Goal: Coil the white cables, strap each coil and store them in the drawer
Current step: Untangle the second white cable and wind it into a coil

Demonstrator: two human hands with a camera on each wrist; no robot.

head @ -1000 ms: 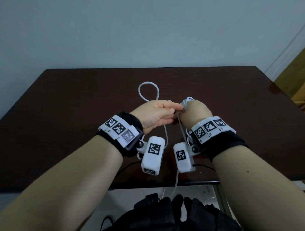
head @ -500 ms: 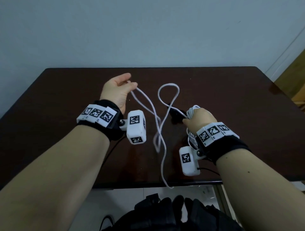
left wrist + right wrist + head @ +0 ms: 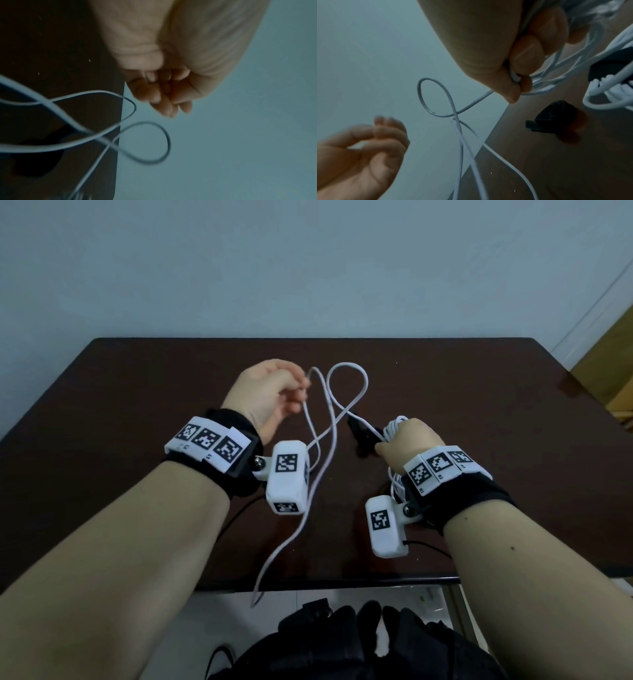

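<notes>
My right hand point(image 3: 407, 436) grips a bundle of white cable loops point(image 3: 544, 83) in its fist above the dark table point(image 3: 137, 440); more loops hang under the wrist point(image 3: 397, 481). From the fist the white cable point(image 3: 346, 371) rises in a round loop, crosses itself and trails down past the table's front edge point(image 3: 257, 594). My left hand point(image 3: 274, 392) hovers at the back left with loosely curled fingers. A narrow cable bend point(image 3: 311, 370) stands just beside its fingertips; both wrist views show a gap between the cable point(image 3: 133, 105) and that hand point(image 3: 385, 135).
A rolled black strap point(image 3: 556, 119) lies on the table left of my right hand, also in the head view point(image 3: 359, 433). A second black piece point(image 3: 611, 63) sits among white loops at the right. A dark bag point(image 3: 342, 645) lies below the table's front edge.
A second ago both hands met at the cable. My left hand then swung back and left, drawing out a length; now its fingers have curled in and the cable stands beside them.
</notes>
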